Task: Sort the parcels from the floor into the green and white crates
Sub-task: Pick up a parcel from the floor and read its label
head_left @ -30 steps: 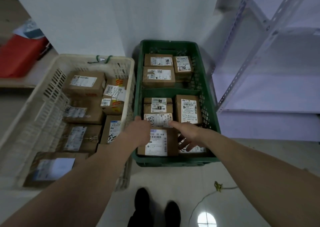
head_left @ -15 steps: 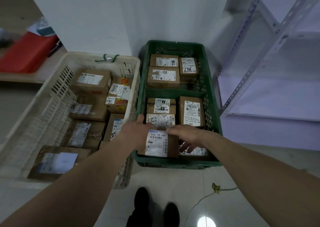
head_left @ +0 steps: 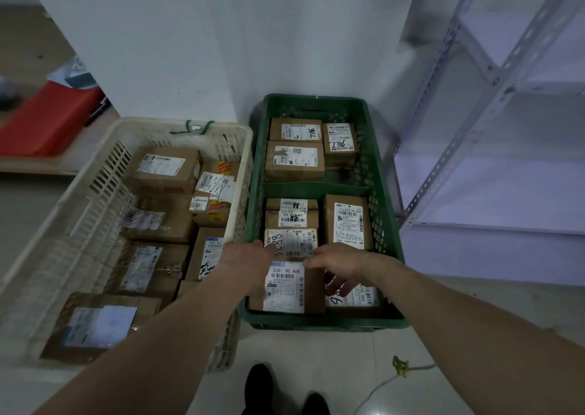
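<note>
A brown parcel (head_left: 296, 288) with a white label reading "530- D5 A68" sits in the near left corner of the green crate (head_left: 323, 321). My left hand (head_left: 245, 264) grips its left side and my right hand (head_left: 340, 266) holds its top right edge, fingers spread down its right side. The green crate holds several other labelled parcels in two compartments. To its left stands the white crate (head_left: 104, 174), also filled with several brown parcels.
A grey metal shelf rack (head_left: 493, 104) stands to the right of the green crate. A white wall corner rises behind both crates. A red object (head_left: 47, 120) lies on a low board at far left. A cord with a yellow plug (head_left: 400, 365) lies on the floor near my shoes.
The parcel has settled slightly lower into the near corner of the green crate, both hands staying on it. The camera has shifted a little.
</note>
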{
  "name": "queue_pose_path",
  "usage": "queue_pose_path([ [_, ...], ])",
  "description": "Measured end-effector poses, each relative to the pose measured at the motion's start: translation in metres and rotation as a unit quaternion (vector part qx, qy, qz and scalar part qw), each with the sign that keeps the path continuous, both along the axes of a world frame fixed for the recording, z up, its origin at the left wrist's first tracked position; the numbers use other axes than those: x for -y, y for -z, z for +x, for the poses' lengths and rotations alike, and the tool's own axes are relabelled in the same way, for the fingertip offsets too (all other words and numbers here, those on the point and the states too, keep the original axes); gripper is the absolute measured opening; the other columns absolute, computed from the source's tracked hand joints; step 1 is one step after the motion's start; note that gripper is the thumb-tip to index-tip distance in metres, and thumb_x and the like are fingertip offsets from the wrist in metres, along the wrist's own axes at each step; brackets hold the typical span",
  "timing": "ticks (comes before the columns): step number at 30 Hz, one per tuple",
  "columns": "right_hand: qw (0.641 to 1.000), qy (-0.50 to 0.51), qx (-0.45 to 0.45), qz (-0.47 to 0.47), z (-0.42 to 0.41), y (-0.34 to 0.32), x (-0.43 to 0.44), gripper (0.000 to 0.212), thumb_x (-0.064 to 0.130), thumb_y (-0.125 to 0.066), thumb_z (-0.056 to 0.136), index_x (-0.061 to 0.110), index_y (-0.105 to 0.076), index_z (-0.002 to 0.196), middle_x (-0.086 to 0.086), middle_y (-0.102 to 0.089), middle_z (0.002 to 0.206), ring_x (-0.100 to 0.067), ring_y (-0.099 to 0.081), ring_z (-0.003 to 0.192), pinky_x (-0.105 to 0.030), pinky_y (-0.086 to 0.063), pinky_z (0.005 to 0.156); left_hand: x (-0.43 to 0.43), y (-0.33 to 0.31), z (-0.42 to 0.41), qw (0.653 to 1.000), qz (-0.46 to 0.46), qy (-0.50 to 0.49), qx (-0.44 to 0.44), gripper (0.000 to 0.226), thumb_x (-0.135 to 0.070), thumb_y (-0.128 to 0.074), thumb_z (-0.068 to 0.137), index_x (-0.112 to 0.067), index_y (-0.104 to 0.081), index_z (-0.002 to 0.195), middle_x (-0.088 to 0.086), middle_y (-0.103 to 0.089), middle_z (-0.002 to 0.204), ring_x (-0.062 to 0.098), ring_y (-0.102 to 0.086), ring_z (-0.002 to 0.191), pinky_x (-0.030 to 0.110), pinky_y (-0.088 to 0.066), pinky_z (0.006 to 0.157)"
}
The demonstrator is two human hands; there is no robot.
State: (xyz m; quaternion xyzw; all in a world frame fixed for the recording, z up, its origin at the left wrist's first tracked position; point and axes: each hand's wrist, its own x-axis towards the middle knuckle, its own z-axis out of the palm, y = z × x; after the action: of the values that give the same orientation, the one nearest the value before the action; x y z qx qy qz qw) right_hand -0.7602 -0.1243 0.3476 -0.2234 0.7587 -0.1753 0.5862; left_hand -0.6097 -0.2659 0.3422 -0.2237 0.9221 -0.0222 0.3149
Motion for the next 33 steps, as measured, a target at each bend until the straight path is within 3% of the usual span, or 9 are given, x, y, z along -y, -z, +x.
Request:
queue_pose_path([
  [6,1.000,0.021,-0.010,-0.002,-0.002,-0.003,0.001,0.043,0.047,-0.061,0.099,0.022,-0.059,0.135,-0.006,-0.062,0.128,-0.027,-0.067,0.103,-0.044,-0.054,0.090,-0.002,0.008,-0.008,0.989,0.059,-0.088,-0.101,0.038,-0.021,-0.071,0.084,-0.019,-0.054,0.118,0.005,-0.065,0.112,0.021,-0.064,0.096,0.032,-0.049,0.068],
  [9,0.997,0.080,-0.017,-0.010,-0.008,-0.005,0.002,0.035,0.044,-0.064,0.098,0.018,-0.063,0.122,-0.005,-0.066,0.114,-0.030,-0.068,0.101,-0.046,-0.056,0.092,0.006,0.007,-0.017,0.963,0.129,-0.183,-0.153,0.039,-0.012,-0.063,0.089,-0.016,-0.057,0.127,0.004,-0.066,0.119,0.020,-0.063,0.101,0.031,-0.052,0.075],
  [13,0.977,0.200,-0.048,-0.061,-0.026,-0.013,0.014,0.016,0.033,-0.071,0.094,0.018,-0.065,0.093,-0.009,-0.070,0.095,-0.031,-0.071,0.093,-0.044,-0.058,0.083,0.022,-0.006,-0.037,0.898,0.199,-0.280,-0.276,0.042,-0.010,-0.057,0.094,-0.011,-0.058,0.136,0.007,-0.065,0.127,0.023,-0.062,0.110,0.028,-0.052,0.086],
  [18,0.931,0.322,-0.082,-0.152,-0.055,-0.013,0.050,0.028,0.032,-0.079,0.079,0.015,-0.076,0.101,-0.007,-0.075,0.104,-0.029,-0.069,0.099,-0.042,-0.060,0.082,0.065,-0.004,-0.073,0.792,0.303,-0.362,-0.386,0.054,-0.023,-0.069,0.087,-0.013,-0.055,0.139,0.007,-0.066,0.130,0.020,-0.063,0.116,0.038,-0.054,0.099],
  [20,0.925,0.332,-0.072,-0.170,-0.061,-0.006,0.066,0.029,0.029,-0.077,0.081,0.018,-0.076,0.108,-0.005,-0.074,0.111,-0.026,-0.067,0.106,-0.040,-0.057,0.083,0.081,0.008,-0.084,0.809,0.301,-0.350,-0.364,0.064,-0.026,-0.064,0.084,-0.014,-0.048,0.145,0.008,-0.057,0.142,0.023,-0.057,0.126,0.041,-0.050,0.105],
  [23,0.939,0.297,-0.057,-0.167,-0.059,0.006,0.081,0.009,0.022,-0.075,0.087,0.024,-0.077,0.095,0.000,-0.076,0.103,-0.021,-0.069,0.100,-0.035,-0.055,0.083,0.078,0.013,-0.084,0.914,0.228,-0.202,-0.269,0.053,-0.018,-0.056,0.088,-0.020,-0.049,0.140,0.001,-0.036,0.153,0.031,-0.032,0.145,0.048,-0.032,0.118],
  [26,0.954,0.255,-0.071,-0.141,-0.059,0.029,0.089,0.038,0.037,-0.078,0.070,0.025,-0.079,0.106,0.007,-0.078,0.104,-0.019,-0.071,0.103,-0.042,-0.057,0.095,0.072,0.028,-0.074,0.977,0.111,-0.080,-0.166,0.059,-0.031,-0.059,0.090,-0.021,-0.039,0.145,-0.002,-0.007,0.165,0.041,0.003,0.152,0.062,-0.011,0.119],
  [29,0.959,0.232,-0.100,-0.131,-0.071,0.066,0.093,0.064,0.048,-0.076,0.061,0.030,-0.074,0.122,0.009,-0.075,0.117,-0.019,-0.069,0.110,-0.046,-0.055,0.102,0.070,0.035,-0.071,0.992,0.021,-0.015,-0.127,0.075,-0.033,-0.063,0.091,-0.016,-0.026,0.154,0.009,0.001,0.167,0.044,0.016,0.150,0.068,-0.003,0.116],
  [33,0.951,0.252,-0.136,-0.120,-0.063,0.038,0.100,0.060,0.031,-0.073,0.084,0.020,-0.063,0.142,0.001,-0.064,0.141,-0.024,-0.057,0.130,-0.045,-0.046,0.113,0.078,0.034,-0.077,0.991,-0.035,0.020,-0.131,0.067,-0.023,-0.062,0.090,-0.014,-0.032,0.149,0.018,-0.015,0.164,0.046,0.013,0.150,0.071,0.000,0.114],
])
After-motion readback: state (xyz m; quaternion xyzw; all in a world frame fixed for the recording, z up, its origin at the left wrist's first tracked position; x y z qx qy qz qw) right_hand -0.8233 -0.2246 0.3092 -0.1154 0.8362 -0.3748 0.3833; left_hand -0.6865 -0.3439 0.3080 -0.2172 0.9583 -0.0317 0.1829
